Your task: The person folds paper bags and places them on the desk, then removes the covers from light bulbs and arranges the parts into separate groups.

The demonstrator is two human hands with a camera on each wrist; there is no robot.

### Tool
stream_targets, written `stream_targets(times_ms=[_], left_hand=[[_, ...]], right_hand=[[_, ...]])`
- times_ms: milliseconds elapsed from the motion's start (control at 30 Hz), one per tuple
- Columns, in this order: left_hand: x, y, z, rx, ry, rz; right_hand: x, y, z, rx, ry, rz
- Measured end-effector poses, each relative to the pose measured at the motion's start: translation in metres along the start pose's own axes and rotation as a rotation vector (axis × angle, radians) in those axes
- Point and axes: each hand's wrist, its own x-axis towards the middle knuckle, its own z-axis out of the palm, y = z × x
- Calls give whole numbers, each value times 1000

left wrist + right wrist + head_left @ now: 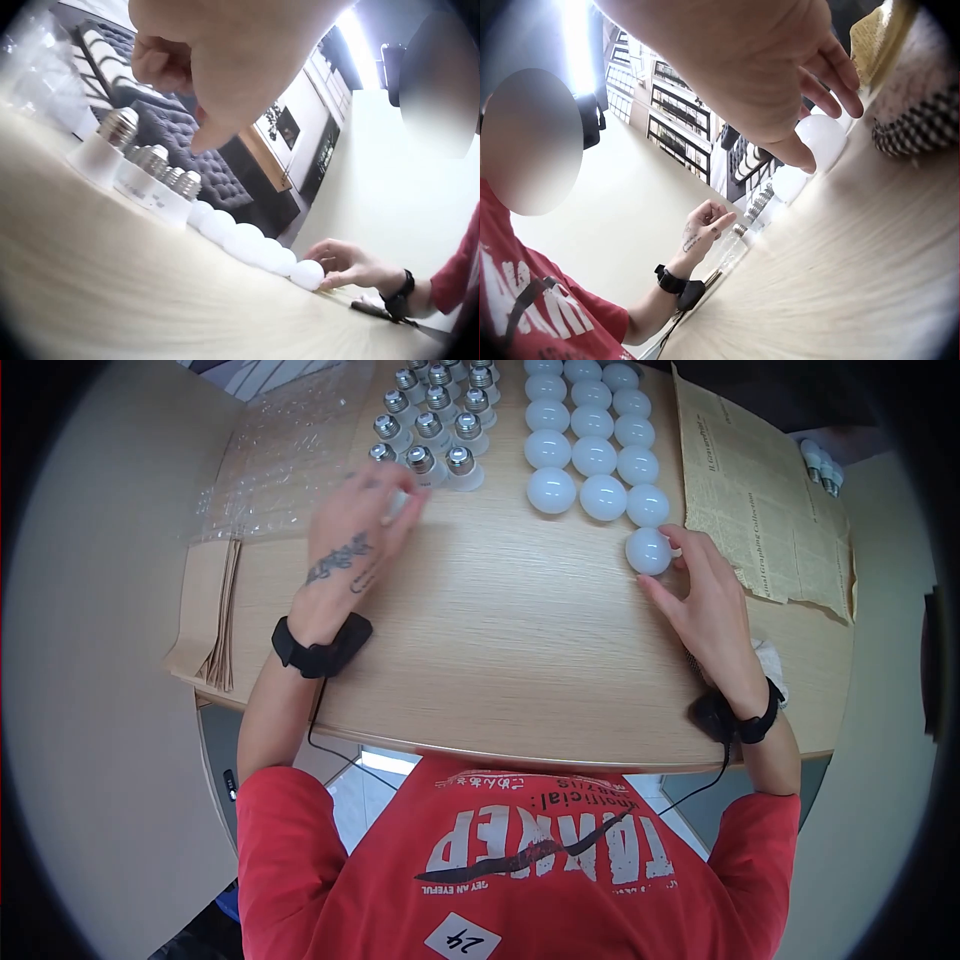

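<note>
Several light bulb bases stand wide end down in rows at the back, metal screw caps up. My left hand, blurred in the head view, hovers over the near left end of these rows. Its fingers curl loosely, and no held thing shows in the left wrist view; one bulb base stands below it. On the right, rows of white bulb globes sit on the table. My right hand holds the nearest globe of the right column between thumb and fingers. In the right wrist view my thumb overlaps this globe.
Clear bubble wrap lies at the back left, with folded brown cardboard in front of it. Printed brown paper covers the right side, small bulbs beyond it. A whitish cloth lies by my right wrist.
</note>
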Motion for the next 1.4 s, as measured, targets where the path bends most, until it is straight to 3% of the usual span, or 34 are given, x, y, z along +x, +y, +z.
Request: stream_targets(times_ms=[33, 133, 533, 633, 833, 867, 967, 1167, 1333, 1400], left_hand=[[2, 4, 1, -34, -54, 114], [8, 18, 6, -87, -247, 88], [7, 24, 16, -95, -297, 56], [5, 23, 18, -143, -289, 62], [4, 34, 15, -239, -372, -31], [5, 36, 14, -249, -399, -46], [3, 37, 12, -272, -425, -48], [0, 39, 11, -289, -413, -23], [-5, 37, 15, -311, -362, -10], [-3, 37, 15, -334, -366, -14]], right_hand=[[0, 0, 0, -1, -1, -6], [0, 0, -2, 9, -14, 13], [-4, 3, -2, 20, 12, -6], [-5, 9, -2, -8, 63, -89], [1, 5, -35, -1, 83, -102], [7, 12, -39, 31, 175, -75], [37, 52, -68, -37, 278, 128], [97, 236, -117, -293, 396, 440], [121, 353, -125, -506, 388, 547], [132, 361, -123, -526, 385, 577]])
